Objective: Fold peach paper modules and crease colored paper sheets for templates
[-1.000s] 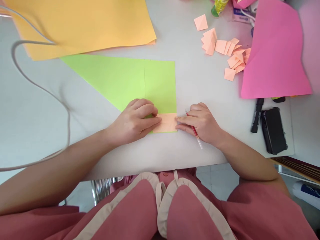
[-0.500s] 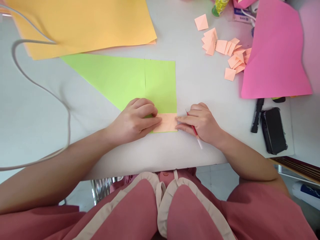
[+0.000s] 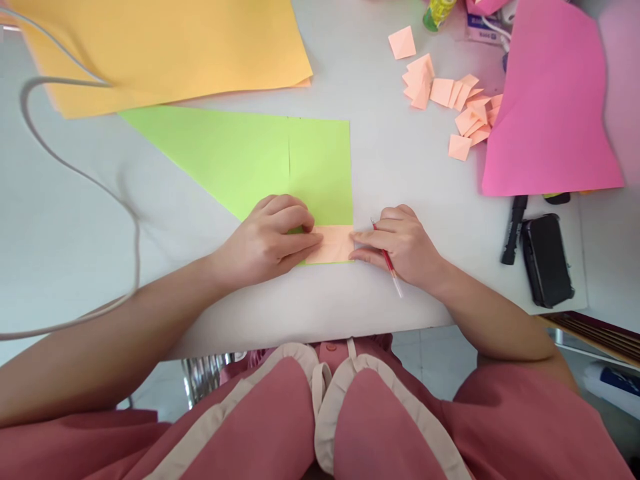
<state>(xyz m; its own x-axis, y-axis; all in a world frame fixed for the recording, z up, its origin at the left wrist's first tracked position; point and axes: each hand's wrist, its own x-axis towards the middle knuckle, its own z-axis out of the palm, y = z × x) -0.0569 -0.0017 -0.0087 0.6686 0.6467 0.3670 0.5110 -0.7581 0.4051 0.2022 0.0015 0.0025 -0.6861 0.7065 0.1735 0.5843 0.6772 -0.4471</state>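
Observation:
A small peach paper strip [image 3: 334,244] lies on the lower right corner of a light green sheet [image 3: 240,153]. The fingers of my left hand [image 3: 273,237] press on the strip's left end, with the other fingers curled over the green sheet. At the strip's right end, the thumb and index finger of my right hand [image 3: 407,243] touch its edge. A thin red pen [image 3: 389,263] is tucked between the fingers of my right hand, its clear end pointing down toward the table edge.
Large orange sheets [image 3: 175,53] lie at the upper left, near a white cable [image 3: 135,267]. Folded peach squares [image 3: 443,92] are scattered at the upper right beside a pink sheet [image 3: 550,113]. A black marker [image 3: 513,230] and a black phone [image 3: 547,261] lie at right.

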